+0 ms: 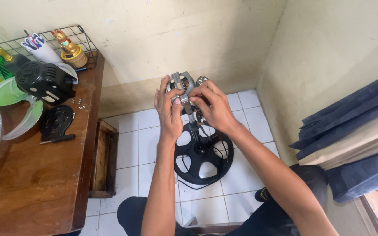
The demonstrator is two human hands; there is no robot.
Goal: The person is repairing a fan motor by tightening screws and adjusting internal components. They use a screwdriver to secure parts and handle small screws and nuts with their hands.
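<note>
While both hands grip it at upper centre of the frame, the metal fan motor (183, 86) sits atop its stand over the black round base (203, 154). Left hand (169, 110) fingers press its casing; right hand (215, 106) pinches a part beside it, seemingly mid-disassembly, which calls for a steady hold; a black motor cover (44, 81) lies on the wooden table (36, 183) at left

On the wooden counter (44, 183) we see a black motor housing (44, 81), a black round plate (57, 120), a screwdriver (57, 139) and small screws (80, 104). A gold cat figurine (69, 48) stands in the wire basket (84, 39), and dark blue cloth (351, 131) hangs at our right.
</note>
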